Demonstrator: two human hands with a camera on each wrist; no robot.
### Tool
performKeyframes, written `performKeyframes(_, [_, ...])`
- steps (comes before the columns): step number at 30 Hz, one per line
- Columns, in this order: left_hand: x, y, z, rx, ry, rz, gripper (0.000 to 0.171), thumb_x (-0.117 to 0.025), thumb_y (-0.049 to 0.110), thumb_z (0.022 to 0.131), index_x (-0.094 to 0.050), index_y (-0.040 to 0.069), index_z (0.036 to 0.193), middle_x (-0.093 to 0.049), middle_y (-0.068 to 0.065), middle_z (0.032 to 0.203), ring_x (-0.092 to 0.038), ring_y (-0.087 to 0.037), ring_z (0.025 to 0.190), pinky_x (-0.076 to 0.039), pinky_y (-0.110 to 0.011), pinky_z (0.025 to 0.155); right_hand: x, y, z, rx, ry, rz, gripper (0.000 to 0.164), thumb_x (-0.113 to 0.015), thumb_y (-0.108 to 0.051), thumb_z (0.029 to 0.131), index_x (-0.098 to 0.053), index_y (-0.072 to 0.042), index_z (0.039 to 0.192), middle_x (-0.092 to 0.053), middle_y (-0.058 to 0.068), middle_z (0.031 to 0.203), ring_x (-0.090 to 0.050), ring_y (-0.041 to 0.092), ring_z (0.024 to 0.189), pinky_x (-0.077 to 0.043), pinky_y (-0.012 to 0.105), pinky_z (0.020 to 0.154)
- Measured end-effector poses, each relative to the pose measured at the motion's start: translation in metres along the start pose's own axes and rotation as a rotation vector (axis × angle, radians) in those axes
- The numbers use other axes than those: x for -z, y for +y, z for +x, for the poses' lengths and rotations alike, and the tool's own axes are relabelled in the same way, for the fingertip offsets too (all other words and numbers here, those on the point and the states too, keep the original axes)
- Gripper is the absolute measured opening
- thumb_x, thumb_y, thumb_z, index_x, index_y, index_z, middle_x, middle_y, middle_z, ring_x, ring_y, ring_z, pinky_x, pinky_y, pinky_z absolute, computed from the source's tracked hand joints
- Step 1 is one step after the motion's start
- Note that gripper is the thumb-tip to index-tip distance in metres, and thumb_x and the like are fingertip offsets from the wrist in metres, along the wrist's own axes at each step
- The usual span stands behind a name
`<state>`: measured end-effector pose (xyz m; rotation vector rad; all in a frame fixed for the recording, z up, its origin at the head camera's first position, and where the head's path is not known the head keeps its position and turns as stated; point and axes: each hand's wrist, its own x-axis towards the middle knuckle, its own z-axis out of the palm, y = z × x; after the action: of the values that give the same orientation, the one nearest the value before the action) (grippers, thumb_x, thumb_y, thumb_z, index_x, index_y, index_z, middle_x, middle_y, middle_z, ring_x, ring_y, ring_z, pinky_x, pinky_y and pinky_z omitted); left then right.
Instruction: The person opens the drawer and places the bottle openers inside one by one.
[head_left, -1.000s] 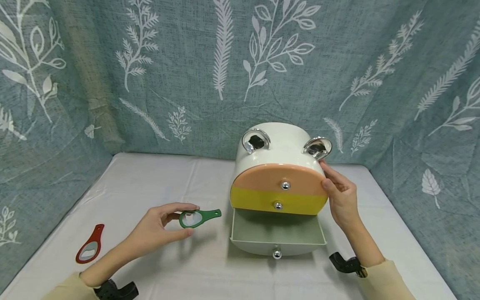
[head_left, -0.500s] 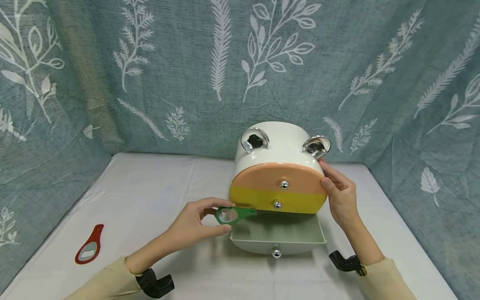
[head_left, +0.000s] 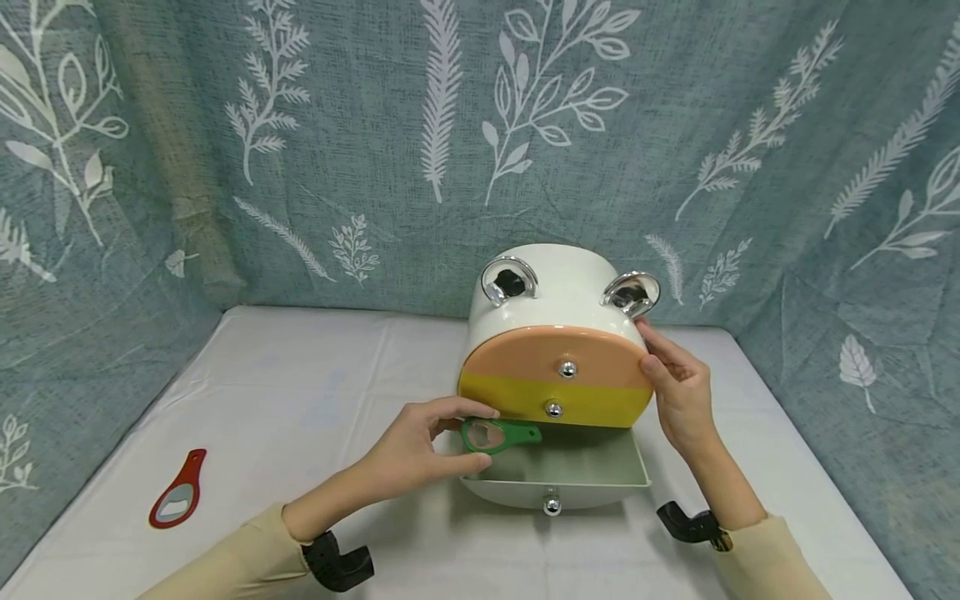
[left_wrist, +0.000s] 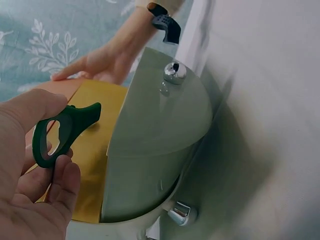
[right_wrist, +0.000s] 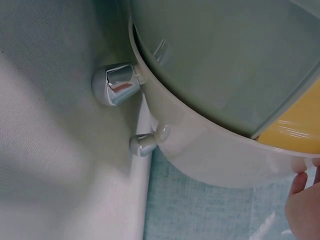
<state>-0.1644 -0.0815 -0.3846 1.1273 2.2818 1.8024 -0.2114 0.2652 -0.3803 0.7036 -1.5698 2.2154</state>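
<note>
My left hand (head_left: 420,446) pinches a green bottle opener (head_left: 525,433) by its round metal-centred end, thumb below and fingers above. The handle points right, over the pulled-out bottom drawer (head_left: 585,462) of a white drawer cabinet (head_left: 566,275). In the left wrist view, the bottle opener (left_wrist: 82,122) overlaps the yellow drawer front (left_wrist: 107,110). My right hand (head_left: 681,400) rests against the cabinet's right side, its thumb at the orange front's edge. Its fingertips (right_wrist: 299,182) touch the white shell in the right wrist view. A red bottle opener (head_left: 192,475) lies at the table's left.
The cabinet's orange drawer (head_left: 517,354) and yellow drawer (head_left: 502,400) are closed, each with a chrome knob. Two chrome eye-like rings stick out on top. A white cloth (head_left: 315,358) covers the table, and a green leaf-patterned curtain (head_left: 375,125) hangs behind and at both sides.
My left hand has carried the green bottle opener rightward from the open tabletop to over the pulled-out drawer. The right hand stays against the cabinet.
</note>
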Motion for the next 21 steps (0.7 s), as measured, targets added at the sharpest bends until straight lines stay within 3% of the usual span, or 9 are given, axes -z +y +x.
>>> performKeyframes(5, [-0.003, 0.0, 0.003, 0.002, -0.033, 0.01, 0.048, -0.082, 0.015, 0.083, -0.064, 0.008, 0.127, -0.064, -0.002, 0.125, -0.06, -0.022, 0.112, -0.048, -0.037, 0.098, 0.001, 0.001, 0.0, -0.003, 0.003, -0.009, 0.038, -0.062, 0.001, 0.096, -0.055, 0.007, 0.133, -0.058, 0.01, 0.135, -0.045, 0.022, 0.132, -0.044, 0.028, 0.101])
performKeyframes(9, [-0.004, 0.001, 0.005, -0.033, -0.051, 0.091, 0.05, -0.084, 0.02, 0.081, -0.065, 0.012, 0.127, -0.061, 0.001, 0.131, -0.056, -0.016, 0.118, -0.046, -0.035, 0.1, 0.001, 0.001, -0.001, -0.004, 0.004, -0.016, 0.038, -0.062, 0.001, 0.096, -0.055, 0.007, 0.133, -0.058, 0.01, 0.135, -0.045, 0.022, 0.133, -0.044, 0.028, 0.101])
performKeyframes(14, [-0.001, 0.003, 0.003, -0.086, -0.005, 0.151, 0.038, -0.084, 0.021, 0.081, -0.069, 0.019, 0.115, -0.063, 0.002, 0.129, -0.055, -0.015, 0.12, -0.044, -0.037, 0.102, 0.001, 0.002, -0.001, -0.005, 0.001, -0.02, 0.038, -0.062, 0.001, 0.096, -0.056, 0.007, 0.133, -0.058, 0.01, 0.136, -0.045, 0.022, 0.133, -0.044, 0.028, 0.102])
performKeyframes(21, [0.013, 0.004, -0.015, -0.055, 0.062, 0.158, 0.031, -0.082, 0.02, 0.083, -0.07, 0.021, 0.112, -0.064, 0.001, 0.125, -0.058, -0.017, 0.116, -0.048, -0.036, 0.097, 0.0, 0.001, -0.001, 0.001, -0.003, -0.002, 0.038, -0.062, 0.002, 0.096, -0.055, 0.008, 0.133, -0.059, 0.01, 0.135, -0.045, 0.022, 0.132, -0.044, 0.028, 0.101])
